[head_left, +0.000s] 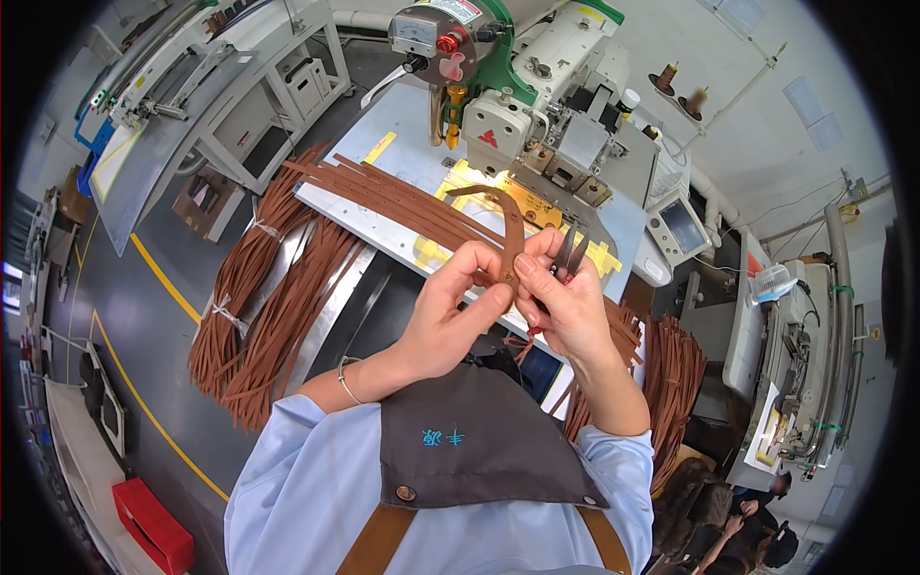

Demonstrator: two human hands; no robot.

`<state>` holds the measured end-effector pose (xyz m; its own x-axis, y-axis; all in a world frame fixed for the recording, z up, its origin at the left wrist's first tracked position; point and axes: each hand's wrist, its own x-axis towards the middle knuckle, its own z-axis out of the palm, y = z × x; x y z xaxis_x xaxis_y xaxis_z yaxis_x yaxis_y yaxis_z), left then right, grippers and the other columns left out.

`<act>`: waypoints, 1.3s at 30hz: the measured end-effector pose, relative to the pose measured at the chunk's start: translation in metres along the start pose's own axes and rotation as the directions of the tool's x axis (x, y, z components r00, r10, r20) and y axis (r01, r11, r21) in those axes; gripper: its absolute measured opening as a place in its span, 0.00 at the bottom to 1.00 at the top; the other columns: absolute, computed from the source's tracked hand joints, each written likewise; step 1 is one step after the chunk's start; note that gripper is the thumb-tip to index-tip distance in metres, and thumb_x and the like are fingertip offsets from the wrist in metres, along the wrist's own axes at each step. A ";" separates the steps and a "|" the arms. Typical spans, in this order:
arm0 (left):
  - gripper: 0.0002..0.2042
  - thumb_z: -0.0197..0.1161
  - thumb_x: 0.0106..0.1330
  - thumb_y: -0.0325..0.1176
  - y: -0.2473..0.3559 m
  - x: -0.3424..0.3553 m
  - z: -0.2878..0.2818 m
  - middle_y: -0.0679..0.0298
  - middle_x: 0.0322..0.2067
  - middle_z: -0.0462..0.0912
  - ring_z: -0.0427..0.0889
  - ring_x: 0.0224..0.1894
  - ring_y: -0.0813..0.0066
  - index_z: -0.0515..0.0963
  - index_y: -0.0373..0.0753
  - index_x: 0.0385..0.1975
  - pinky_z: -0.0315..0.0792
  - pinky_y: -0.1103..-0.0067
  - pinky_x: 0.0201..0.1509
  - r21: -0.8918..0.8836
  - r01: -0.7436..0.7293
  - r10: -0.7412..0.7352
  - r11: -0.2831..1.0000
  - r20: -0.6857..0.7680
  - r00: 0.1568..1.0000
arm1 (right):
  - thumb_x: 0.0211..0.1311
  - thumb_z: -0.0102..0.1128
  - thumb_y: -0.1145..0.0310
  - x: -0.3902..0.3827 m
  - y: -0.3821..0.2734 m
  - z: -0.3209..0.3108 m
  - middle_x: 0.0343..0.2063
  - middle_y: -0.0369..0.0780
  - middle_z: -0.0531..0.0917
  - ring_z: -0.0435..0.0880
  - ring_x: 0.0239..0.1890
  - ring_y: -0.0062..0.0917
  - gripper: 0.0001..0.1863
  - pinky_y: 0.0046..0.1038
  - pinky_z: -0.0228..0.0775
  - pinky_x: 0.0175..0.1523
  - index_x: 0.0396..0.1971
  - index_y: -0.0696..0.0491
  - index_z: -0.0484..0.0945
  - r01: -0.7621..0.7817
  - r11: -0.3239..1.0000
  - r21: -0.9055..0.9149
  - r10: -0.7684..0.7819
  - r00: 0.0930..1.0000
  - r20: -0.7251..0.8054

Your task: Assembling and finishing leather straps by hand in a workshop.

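In front of my chest, a brown leather-like strap (513, 230) is pinched between both hands, its upper end curling over to the left. My left hand (455, 302) grips it from the left, thumb lying on its face. On the other side, the thumb and fingers of my right hand (567, 305) close on the same strap. Small scissors (572, 253) sit in that right hand too, dark blades pointing up and away. A red bit of their handle shows below the palm. Behind the strap lies a row of long brown strips (402, 204) across the worktable (422, 120).
A white and green sewing machine (498, 129) stands just beyond my hands, with yellow plates (522, 196) beneath it. Tied brown strip bundles hang at the left (235, 297) and right (674, 374). A control screen (680, 228) stands right. Another person (757, 537) is at lower right.
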<state>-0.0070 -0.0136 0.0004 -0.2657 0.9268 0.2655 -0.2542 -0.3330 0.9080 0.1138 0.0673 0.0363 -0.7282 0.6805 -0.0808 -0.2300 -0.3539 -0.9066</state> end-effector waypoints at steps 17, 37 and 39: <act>0.06 0.56 0.61 0.21 0.019 -0.003 -0.008 0.70 0.29 0.76 0.71 0.30 0.93 0.71 0.31 0.37 0.66 0.92 0.32 0.038 0.095 -0.092 0.995 -0.073 0.993 | 0.49 0.64 0.74 -0.023 -0.030 0.000 0.27 0.43 0.77 0.78 0.24 0.32 0.15 0.29 0.68 0.26 0.36 0.59 0.71 0.403 0.231 -0.886 -0.393 0.871 0.294; 0.05 0.57 0.59 0.20 0.020 0.001 -0.003 0.70 0.27 0.76 0.70 0.27 0.94 0.72 0.31 0.34 0.64 0.93 0.28 0.104 0.087 -0.077 0.991 -0.095 0.993 | 0.44 0.64 0.75 -0.017 -0.029 0.003 0.20 0.39 0.74 0.76 0.21 0.30 0.11 0.28 0.66 0.23 0.29 0.58 0.74 0.466 -0.073 -0.882 -0.507 0.744 0.435; 0.04 0.57 0.59 0.20 0.019 0.001 -0.003 0.70 0.27 0.76 0.69 0.27 0.94 0.72 0.31 0.33 0.63 0.93 0.27 0.125 0.072 -0.060 0.990 -0.097 0.993 | 0.44 0.65 0.75 -0.018 -0.028 0.005 0.20 0.39 0.73 0.75 0.21 0.29 0.11 0.28 0.66 0.23 0.30 0.58 0.75 0.464 -0.109 -0.879 -0.514 0.731 0.449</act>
<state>-0.0152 -0.0193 0.0172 -0.3393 0.9238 0.1777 -0.1547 -0.2411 0.9581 0.1305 0.0620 0.0650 -0.7037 0.3911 0.5931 0.2550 0.9183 -0.3028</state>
